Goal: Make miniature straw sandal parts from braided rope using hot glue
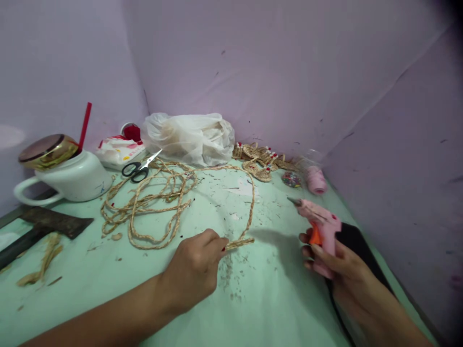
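Observation:
My left hand (pixel 197 270) is closed, pinching the folded end of a braided straw cord (pixel 252 202) just above the green table. From there the cord curves up and back to a loose tangled heap (pixel 155 202) on the left. My right hand (pixel 336 270) is wrapped around the handle of a pink glue gun (pixel 321 214) with an orange trigger. The gun's dark nozzle points left, toward the cord end but well apart from it. A black cable hangs below the handle.
At left stand a white mug (pixel 79 176) and a hammer-like tool (pixel 54 224). Scissors (pixel 141 166) lie by the cord heap. Along the back are a white plastic bag (pixel 191 140), braided pieces with beads (pixel 258 164), a bag of beads (pixel 291 179) and pink thread (pixel 316 180).

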Action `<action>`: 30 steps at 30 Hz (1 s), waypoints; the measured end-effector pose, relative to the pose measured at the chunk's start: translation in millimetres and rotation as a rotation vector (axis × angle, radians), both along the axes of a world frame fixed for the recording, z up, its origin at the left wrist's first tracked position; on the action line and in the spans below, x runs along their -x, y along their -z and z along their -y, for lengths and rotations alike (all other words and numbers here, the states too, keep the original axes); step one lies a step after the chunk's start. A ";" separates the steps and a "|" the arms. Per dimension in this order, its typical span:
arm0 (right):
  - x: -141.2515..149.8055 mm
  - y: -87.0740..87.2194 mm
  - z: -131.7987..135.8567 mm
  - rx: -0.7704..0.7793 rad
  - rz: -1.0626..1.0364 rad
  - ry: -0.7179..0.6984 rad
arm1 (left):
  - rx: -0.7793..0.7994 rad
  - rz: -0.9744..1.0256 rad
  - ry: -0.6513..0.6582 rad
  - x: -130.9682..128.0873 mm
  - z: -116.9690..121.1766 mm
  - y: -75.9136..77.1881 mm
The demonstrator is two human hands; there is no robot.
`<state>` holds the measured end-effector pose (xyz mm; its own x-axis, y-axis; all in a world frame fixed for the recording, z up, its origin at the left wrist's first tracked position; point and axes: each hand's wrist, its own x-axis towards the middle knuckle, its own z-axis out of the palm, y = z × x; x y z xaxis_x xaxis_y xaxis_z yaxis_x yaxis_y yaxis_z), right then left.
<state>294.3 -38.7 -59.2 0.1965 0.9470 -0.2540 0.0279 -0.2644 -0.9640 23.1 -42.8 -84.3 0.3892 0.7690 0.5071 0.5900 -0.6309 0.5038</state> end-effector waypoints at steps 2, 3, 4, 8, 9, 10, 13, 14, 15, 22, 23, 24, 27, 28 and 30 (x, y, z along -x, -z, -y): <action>-5.4 4.0 15.3 -0.074 0.005 0.003 | 0.017 -0.016 0.004 0.1 -0.5 1.3; -8.1 6.1 21.2 -0.091 0.029 -0.014 | 0.023 -0.020 0.003 0.1 -0.7 2.0; -10.5 8.1 25.8 -0.102 0.054 -0.043 | 0.028 -0.023 0.001 0.1 -0.9 2.8; -15.5 12.6 31.4 -0.128 0.170 -0.163 | 0.007 -0.048 -0.017 0.1 -1.6 5.2; -15.6 13.0 30.9 -0.134 0.203 -0.179 | -0.002 -0.058 -0.019 0.1 -1.6 5.3; -15.4 13.1 30.2 -0.139 0.235 -0.196 | -0.012 -0.069 -0.023 0.1 -1.5 5.1; -13.6 12.3 28.7 -0.147 0.304 -0.285 | -0.051 -0.112 -0.025 0.1 -0.5 3.5; -12.9 11.9 28.6 -0.155 0.325 -0.311 | -0.075 -0.130 -0.027 0.1 -0.2 2.9; -12.4 11.5 28.6 -0.167 0.348 -0.327 | -0.105 -0.149 -0.029 0.1 0.1 2.4; -14.0 14.2 28.1 -0.191 0.378 -0.409 | -0.329 -0.279 -0.052 -0.2 -0.4 2.1; -14.8 15.3 28.0 -0.194 0.372 -0.418 | -0.359 -0.295 -0.059 -0.3 -0.5 1.8; -15.6 16.4 28.0 -0.203 0.372 -0.416 | -0.390 -0.311 -0.062 -0.3 -0.6 1.3; -17.3 18.4 28.2 -0.216 0.380 -0.417 | -0.460 -0.333 -0.057 -0.1 -0.5 -0.9; -17.5 18.4 28.2 -0.216 0.381 -0.419 | -0.470 -0.330 -0.057 -0.1 -0.4 -1.5; -17.1 17.6 28.0 -0.217 0.383 -0.422 | -0.477 -0.322 -0.069 -0.1 -0.4 -2.2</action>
